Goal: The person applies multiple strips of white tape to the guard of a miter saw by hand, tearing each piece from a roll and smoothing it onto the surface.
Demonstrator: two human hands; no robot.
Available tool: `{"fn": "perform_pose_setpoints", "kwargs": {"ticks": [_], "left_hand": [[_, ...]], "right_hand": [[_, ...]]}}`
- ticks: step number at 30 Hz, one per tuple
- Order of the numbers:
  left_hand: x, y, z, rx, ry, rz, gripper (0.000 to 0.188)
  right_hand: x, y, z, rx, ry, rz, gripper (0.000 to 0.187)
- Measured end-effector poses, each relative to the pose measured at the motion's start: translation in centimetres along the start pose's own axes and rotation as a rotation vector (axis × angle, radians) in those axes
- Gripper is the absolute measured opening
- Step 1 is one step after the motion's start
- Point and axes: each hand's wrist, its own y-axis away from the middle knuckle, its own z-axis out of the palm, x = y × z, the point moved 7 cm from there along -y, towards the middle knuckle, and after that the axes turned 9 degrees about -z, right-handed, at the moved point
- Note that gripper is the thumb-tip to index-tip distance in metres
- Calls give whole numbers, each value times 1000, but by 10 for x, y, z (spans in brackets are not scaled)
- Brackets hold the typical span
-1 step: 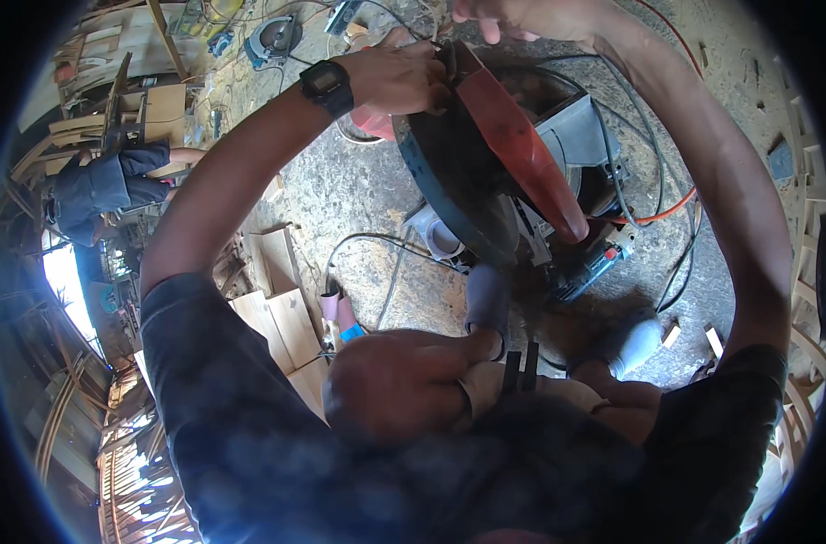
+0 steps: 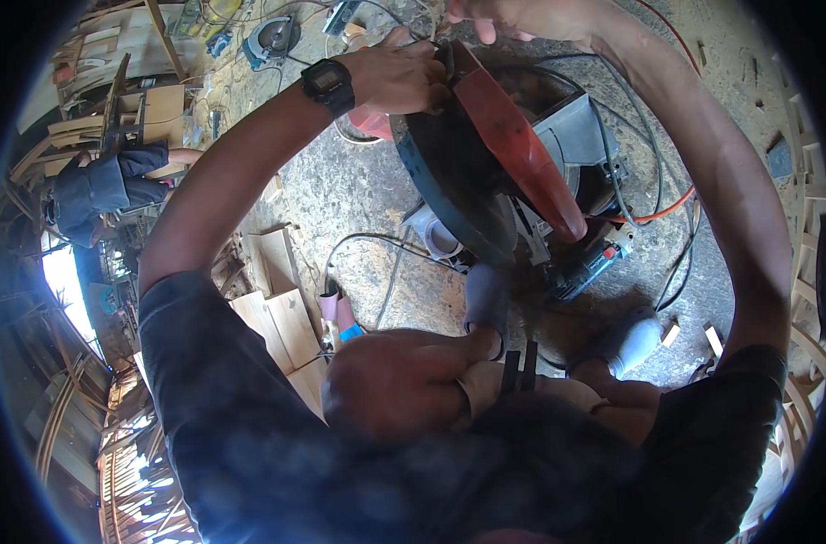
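Observation:
A large power saw (image 2: pixel 521 145) with a long red housing and a broad, dark curved part edged in blue stands on the floor in front of me. My left hand (image 2: pixel 404 77), below a black wristwatch, is closed at the far end of the saw, its fingers curled against the dark part. Just beyond the saw's far tip, my right hand (image 2: pixel 508 18) is bent inward at the picture's upper edge. Its fingertips are drawn together near the tip; what they hold, if anything, is hidden.
A teal-and-black power tool (image 2: pixel 585 272) lies near my feet, among black cables and an orange cord (image 2: pixel 662 216). A circular saw (image 2: pixel 272 41) rests far left. Wooden boards (image 2: pixel 281 322) lie left of my knee. Another person (image 2: pixel 96 186) is at the left.
Almost nothing differs. The dark curved part of the saw and my left wrist have shifted very slightly; both hands keep their places.

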Motion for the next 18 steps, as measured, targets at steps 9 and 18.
{"fn": "perform_pose_setpoints", "kwargs": {"ticks": [9, 18], "left_hand": [[7, -14, 2, -156, -60, -41, 34], [27, 17, -9, -38, -103, 108, 33]], "right_hand": [[-35, 8, 0, -42, 186, -195, 21], [-84, 32, -19, 40, 269, -307, 26]]}}
